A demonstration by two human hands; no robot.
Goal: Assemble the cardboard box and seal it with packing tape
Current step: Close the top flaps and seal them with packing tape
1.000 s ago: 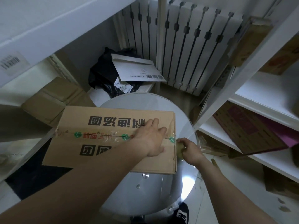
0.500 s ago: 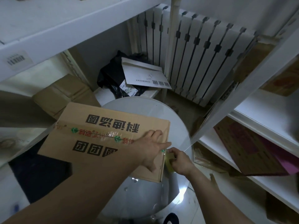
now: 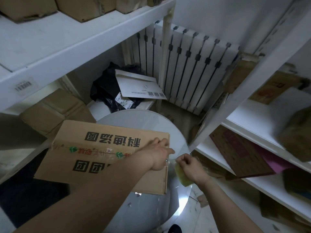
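Head view showed the cardboard box lying across the left of the round table; I judged it light, stiff and dentable, so my left hand pressed flat-fingered on its top over the table's middle while my right hand, by the table's right rim, gripped the packing tape roll.

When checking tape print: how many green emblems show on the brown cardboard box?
2 on the taped seam: one green emblem near its left end, another midway; the left hand may hide more.

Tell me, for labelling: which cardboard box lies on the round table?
The box with large black characters, under the left hand; the others sit on shelves.
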